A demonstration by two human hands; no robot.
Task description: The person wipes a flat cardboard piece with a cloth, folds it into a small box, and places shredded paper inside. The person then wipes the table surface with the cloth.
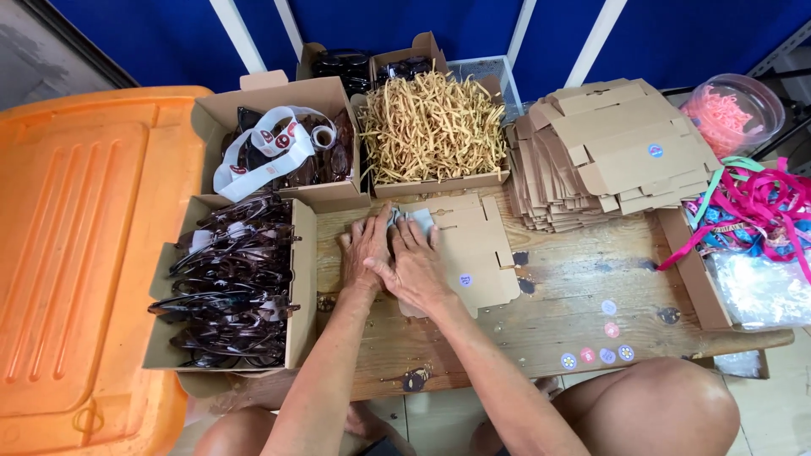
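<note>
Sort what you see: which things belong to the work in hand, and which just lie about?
In use: left hand, right hand, flat cardboard box, grey item under the fingers.
Lying about: box of sunglasses, shredded paper, stack of flat boxes, ribbons, orange lid.

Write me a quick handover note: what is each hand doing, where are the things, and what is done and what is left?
Left hand and right hand lie side by side, pressing a small grey-white item onto the unfolded cardboard box blank on the wooden table.
Sunglasses box sits left, paper shred filler behind, flat box stack right, round stickers near the front edge.
Done: blank laid out, one sticker on it.
Left: the blank is not yet folded; no sunglasses or filler in it.
</note>
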